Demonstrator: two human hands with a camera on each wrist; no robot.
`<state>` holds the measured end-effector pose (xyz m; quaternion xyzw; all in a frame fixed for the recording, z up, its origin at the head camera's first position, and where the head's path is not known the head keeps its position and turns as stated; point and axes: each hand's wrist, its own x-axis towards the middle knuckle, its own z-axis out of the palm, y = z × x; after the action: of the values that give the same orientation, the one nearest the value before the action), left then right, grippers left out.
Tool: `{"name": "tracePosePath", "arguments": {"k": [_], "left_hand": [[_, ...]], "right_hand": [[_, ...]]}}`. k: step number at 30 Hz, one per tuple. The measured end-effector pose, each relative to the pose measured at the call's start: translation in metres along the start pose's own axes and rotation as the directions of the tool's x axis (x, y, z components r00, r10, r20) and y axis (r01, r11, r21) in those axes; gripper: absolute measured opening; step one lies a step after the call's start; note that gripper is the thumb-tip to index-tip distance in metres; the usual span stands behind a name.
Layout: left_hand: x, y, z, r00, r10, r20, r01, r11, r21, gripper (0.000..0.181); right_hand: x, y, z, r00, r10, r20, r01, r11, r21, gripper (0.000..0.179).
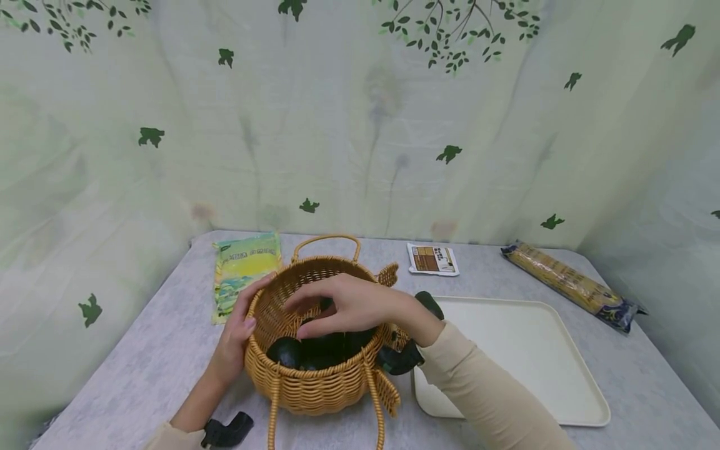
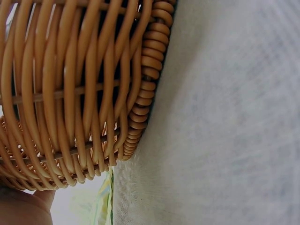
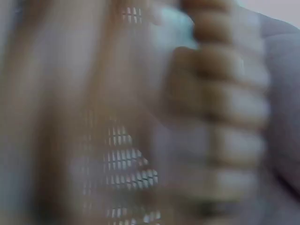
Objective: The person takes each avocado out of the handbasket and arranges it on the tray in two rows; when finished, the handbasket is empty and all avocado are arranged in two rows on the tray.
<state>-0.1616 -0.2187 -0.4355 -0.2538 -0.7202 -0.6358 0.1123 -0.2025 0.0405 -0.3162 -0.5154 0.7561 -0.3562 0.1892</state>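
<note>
A brown wicker basket [image 1: 315, 394] stands on the table, with several dark, glossy, rounded things [image 1: 284, 352] inside. My left hand [image 1: 233, 337] holds the basket's left side, thumb near the rim. In the left wrist view, part of that hand [image 2: 26, 208] lies against the outer weave. Over the basket's right rim reaches my right hand [image 1: 343, 303], fingers bent down and thumb apart above the dark things. Nothing is plainly held in it; its fingertips are partly hidden. The right wrist view is mostly blurred wicker [image 3: 229, 93].
A white tray [image 1: 562, 375] lies to the basket's right. Behind are a yellow-green packet [image 1: 247, 269] at left, a small white-and-brown packet [image 1: 433, 259], and a long noodle-like pack [image 1: 568, 281] at far right. The basket's handles [image 1: 326, 237] stick out behind and in front.
</note>
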Motion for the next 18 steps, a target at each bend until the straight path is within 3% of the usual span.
{"name": "tracePosePath", "arguments": {"k": [3,12,18], "left_hand": [[0.0,0.002,0.001,1.0,0.004,0.003,-0.004,1.0,-0.004,0.061],[0.0,0.007,0.003,1.0,0.021,-0.008,-0.021,1.0,0.009,0.061],[-0.001,0.002,0.0,1.0,0.016,0.003,-0.016,1.0,-0.005,0.06]], "right_hand": [[0.0,-0.005,-0.007,1.0,0.003,0.001,-0.003,1.0,0.009,0.045],[0.013,-0.005,-0.025,0.998,0.013,0.056,-0.008,0.996,-0.092,0.045],[0.022,0.002,-0.027,0.995,0.042,0.085,-0.039,0.999,-0.032,0.049]]}}
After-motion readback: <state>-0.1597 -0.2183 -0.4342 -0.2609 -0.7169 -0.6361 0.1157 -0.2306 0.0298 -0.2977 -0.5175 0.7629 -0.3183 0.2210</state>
